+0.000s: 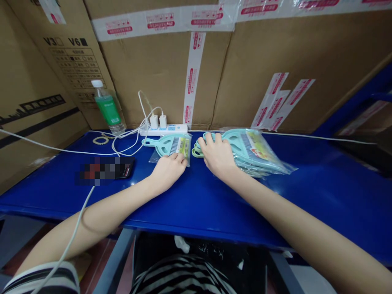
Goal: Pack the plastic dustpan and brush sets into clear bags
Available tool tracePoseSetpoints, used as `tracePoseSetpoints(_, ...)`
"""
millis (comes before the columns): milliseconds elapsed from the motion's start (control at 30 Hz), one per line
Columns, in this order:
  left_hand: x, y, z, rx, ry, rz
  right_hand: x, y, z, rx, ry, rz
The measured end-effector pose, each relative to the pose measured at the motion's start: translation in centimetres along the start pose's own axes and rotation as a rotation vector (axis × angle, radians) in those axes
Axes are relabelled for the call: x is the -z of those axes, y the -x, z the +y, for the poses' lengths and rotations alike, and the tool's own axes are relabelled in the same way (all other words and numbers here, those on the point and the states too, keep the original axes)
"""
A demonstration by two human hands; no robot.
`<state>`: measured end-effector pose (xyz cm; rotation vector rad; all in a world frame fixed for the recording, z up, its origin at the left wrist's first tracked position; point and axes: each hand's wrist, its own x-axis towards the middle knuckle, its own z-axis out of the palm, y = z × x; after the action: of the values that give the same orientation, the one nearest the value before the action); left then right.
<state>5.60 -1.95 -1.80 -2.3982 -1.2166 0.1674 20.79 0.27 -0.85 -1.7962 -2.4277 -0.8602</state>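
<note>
A single teal plastic dustpan set in a clear bag (171, 145) lies on the blue table (196, 196). My left hand (168, 168) rests on its near edge, fingers curled down onto the bag. To the right lies a stack of several bagged teal dustpan sets (254, 153). On the left end of that stack, over the handles, my right hand (217, 155) lies flat with its fingers stretched out and apart.
A white power strip (163, 128) with two chargers and loose white cables sits at the back. A green-labelled water bottle (107, 107) stands back left, a bead bracelet (101, 140) beside it. A dark phone (107, 169) lies left. Taped cardboard boxes (275, 61) wall the rear.
</note>
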Motion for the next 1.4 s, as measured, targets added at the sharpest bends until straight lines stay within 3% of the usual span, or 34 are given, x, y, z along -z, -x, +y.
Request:
tracePoseSetpoints(267, 0.3, 0.0, 0.0, 0.005, -0.008, -0.025, -0.6, 0.4, 0.5, -0.038, -0.081, 0.075)
tracePoseSetpoints(567, -0.5, 0.2, 0.0, 0.000, -0.027, 0.043, -0.9, 0.3, 0.6, -0.054, -0.102, 0.076)
tracePoseSetpoints(700, -0.9, 0.3, 0.0, -0.023, -0.033, 0.146, -1.2, 0.5, 0.7, -0.065, -0.126, 0.113)
tracePoseSetpoints(900, -1.2, 0.5, 0.4, -0.143, -0.012, 0.306, -1.7, 1.4, 0.6, -0.068, -0.189, 0.207)
tracePoseSetpoints(1133, -1.4, 0.7, 0.9, -0.292, 0.101, 0.244, -1.4, 2.2, 0.6, -0.045, -0.228, 0.283)
tracePoseSetpoints(1300, -1.2, 0.6, 0.9, -0.340, 0.166, 0.186, -0.7, 2.3, 0.5, 0.055, -0.279, 0.351)
tracePoseSetpoints(1400, -1.2, 0.6, 0.9, -0.394, 0.185, 0.168, -0.2, 2.1, 0.4, 0.261, -0.313, 0.360)
